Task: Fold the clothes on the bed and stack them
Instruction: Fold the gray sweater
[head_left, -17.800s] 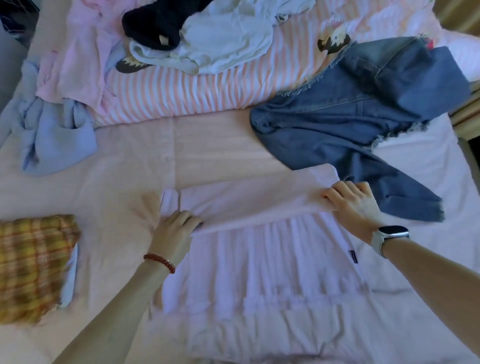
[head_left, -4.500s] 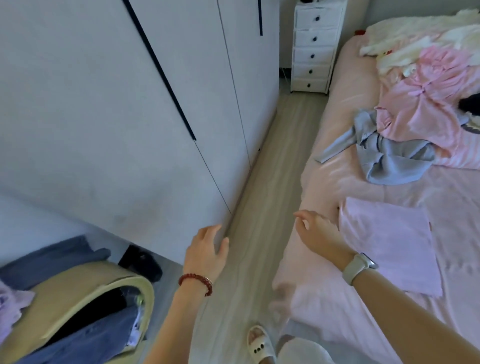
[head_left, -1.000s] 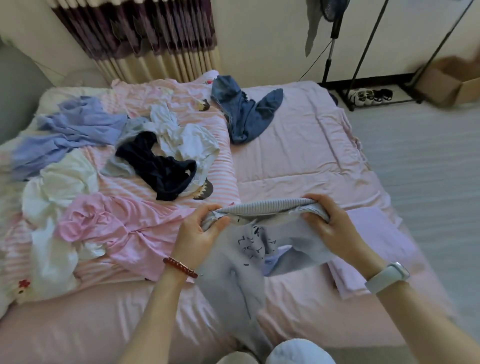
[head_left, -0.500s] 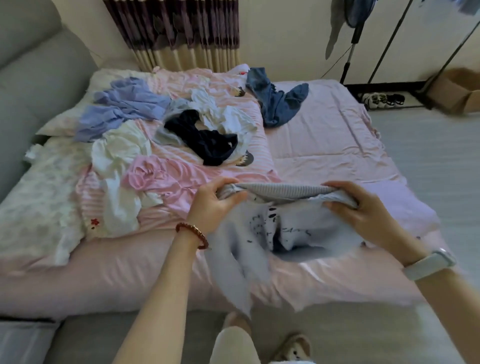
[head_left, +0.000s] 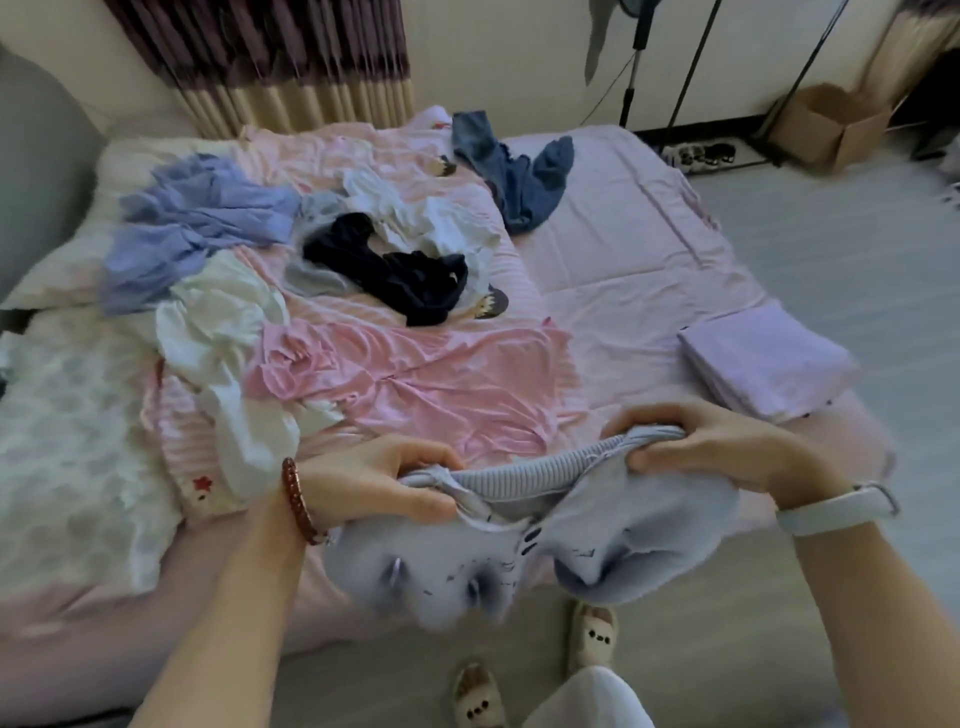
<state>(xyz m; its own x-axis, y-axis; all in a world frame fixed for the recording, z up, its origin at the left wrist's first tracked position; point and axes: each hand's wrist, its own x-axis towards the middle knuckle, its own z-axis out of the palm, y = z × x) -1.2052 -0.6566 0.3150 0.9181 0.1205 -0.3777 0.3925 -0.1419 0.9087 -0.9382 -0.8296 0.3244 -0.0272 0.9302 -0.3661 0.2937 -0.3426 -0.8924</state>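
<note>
I hold a light grey-blue sweatshirt (head_left: 613, 540) with a ribbed hem in front of me, above the near edge of the bed (head_left: 623, 249). My left hand (head_left: 374, 486) grips the hem's left end and my right hand (head_left: 711, 449) grips its right end, and the rest hangs bunched below. A folded lilac garment (head_left: 763, 358) lies on the bed at the right. Unfolded clothes lie across the bed: a pink top (head_left: 405, 384), a white one (head_left: 228, 343), a dark navy one (head_left: 395, 275), a periwinkle one (head_left: 192, 223) and blue jeans (head_left: 514, 171).
A striped pink quilt (head_left: 363, 156) lies under the clothes pile. A curtain (head_left: 291, 62) hangs behind the bed. A fan stand (head_left: 631, 78) and a cardboard box (head_left: 831, 124) stand on the floor at the far right. My slippered feet (head_left: 535, 670) are at the bed's edge.
The sweatshirt has come down and closer to me, its hem now slack between my hands. The view has shifted slightly, with the folded lilac garment now plainly visible at the right.
</note>
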